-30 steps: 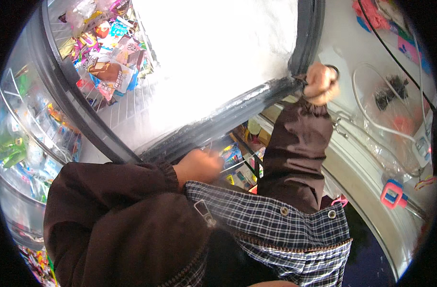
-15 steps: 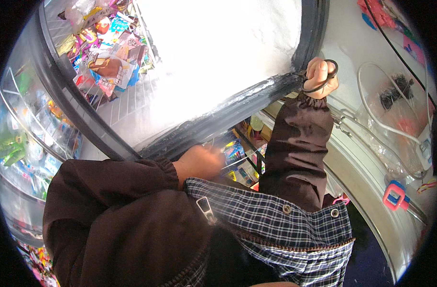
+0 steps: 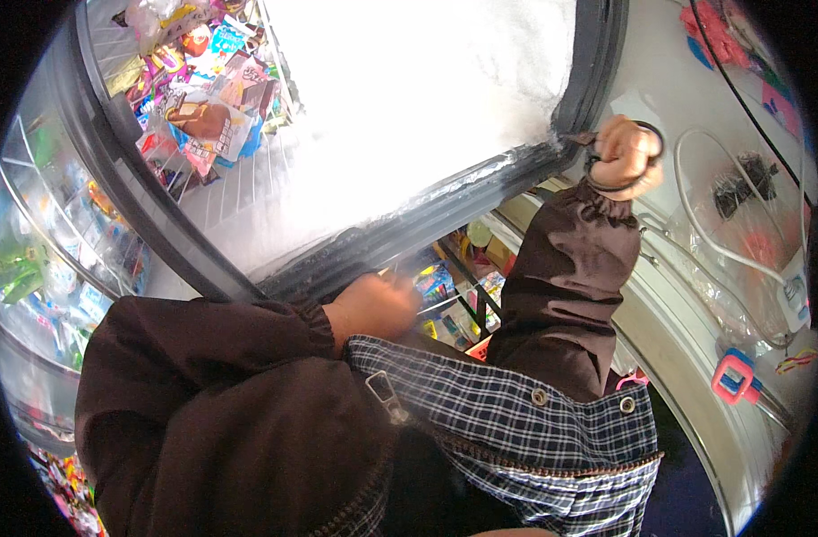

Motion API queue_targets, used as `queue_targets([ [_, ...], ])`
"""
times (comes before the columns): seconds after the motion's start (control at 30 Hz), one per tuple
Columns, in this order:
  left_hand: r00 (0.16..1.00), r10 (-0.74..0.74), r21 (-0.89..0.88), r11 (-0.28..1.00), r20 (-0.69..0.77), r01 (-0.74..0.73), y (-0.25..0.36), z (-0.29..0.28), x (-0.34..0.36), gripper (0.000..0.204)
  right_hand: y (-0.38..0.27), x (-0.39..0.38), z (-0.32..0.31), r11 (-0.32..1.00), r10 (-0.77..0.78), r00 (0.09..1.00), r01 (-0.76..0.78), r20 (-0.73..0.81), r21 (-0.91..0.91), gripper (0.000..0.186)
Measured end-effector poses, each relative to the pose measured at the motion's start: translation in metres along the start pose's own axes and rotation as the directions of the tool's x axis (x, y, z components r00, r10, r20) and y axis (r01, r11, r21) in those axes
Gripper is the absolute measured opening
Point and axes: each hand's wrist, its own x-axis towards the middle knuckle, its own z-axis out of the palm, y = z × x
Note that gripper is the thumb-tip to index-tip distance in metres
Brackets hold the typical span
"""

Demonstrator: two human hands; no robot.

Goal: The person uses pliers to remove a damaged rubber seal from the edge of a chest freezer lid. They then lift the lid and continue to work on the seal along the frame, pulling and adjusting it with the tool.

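My right hand (image 3: 626, 159) is closed around a pair of scissors with black ring handles (image 3: 649, 134). Their blade end points left to the dark frame (image 3: 597, 89) at the near right corner of an open chest freezer, where white frost (image 3: 525, 148) lines the inside. At the freezer's near edge (image 3: 409, 237), my left hand (image 3: 373, 306) is curled into a fist. Motion smears its fingers, and whatever may be in them is hidden. Wrapped ice creams (image 3: 203, 125) fill a wire basket at the freezer's far left.
Left of the freezer, a curved clear front shows several colourful packages (image 3: 60, 242). Small packets (image 3: 440, 286) sit on a rack below the near edge. On the right are a white cable (image 3: 686, 179), clear plastic bags (image 3: 731, 268) and a pink-and-blue handle (image 3: 734, 376).
My right hand has moved slightly right with the scissors, away from the freezer corner. My left hand stays near the same spot, still blurred. The view has shifted a little.
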Motion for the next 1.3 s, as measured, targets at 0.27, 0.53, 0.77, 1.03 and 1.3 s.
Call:
queue_targets([
  [0.27, 1.000, -0.005, -0.027, 1.000, 0.001, 0.005, -0.002, -0.004, 0.000, 0.011, -0.002, 0.003, 0.005, 0.987, 0.081, 0.995, -0.072, 0.057, -0.143, 0.026],
  [0.53, 1.000, 0.015, 0.029, 0.999, -0.001, -0.015, -0.005, -0.004, 0.000, 0.009, -0.001, 0.002, 0.001, 0.930, 0.019, 0.994, 0.021, 0.106, -0.368, 0.025],
  [0.77, 0.999, 0.031, 0.016, 0.999, -0.020, -0.030, -0.006, -0.007, -0.001, 0.010, 0.006, 0.002, -0.004, 0.926, 0.052, 0.996, -0.020, 0.075, -0.378, 0.029],
  [1.03, 0.996, 0.064, 0.026, 0.998, -0.064, -0.062, -0.008, -0.015, 0.001, 0.009, -0.042, -0.018, -0.012, 0.999, -0.018, 0.997, 0.016, -0.071, -0.031, 0.018],
  [1.3, 0.977, 0.020, -0.019, 1.000, 0.212, -0.016, -0.008, -0.029, 0.002, 0.016, -0.067, -0.058, 0.008, 0.932, -0.267, 0.774, 0.055, -0.574, -0.358, 0.038],
])
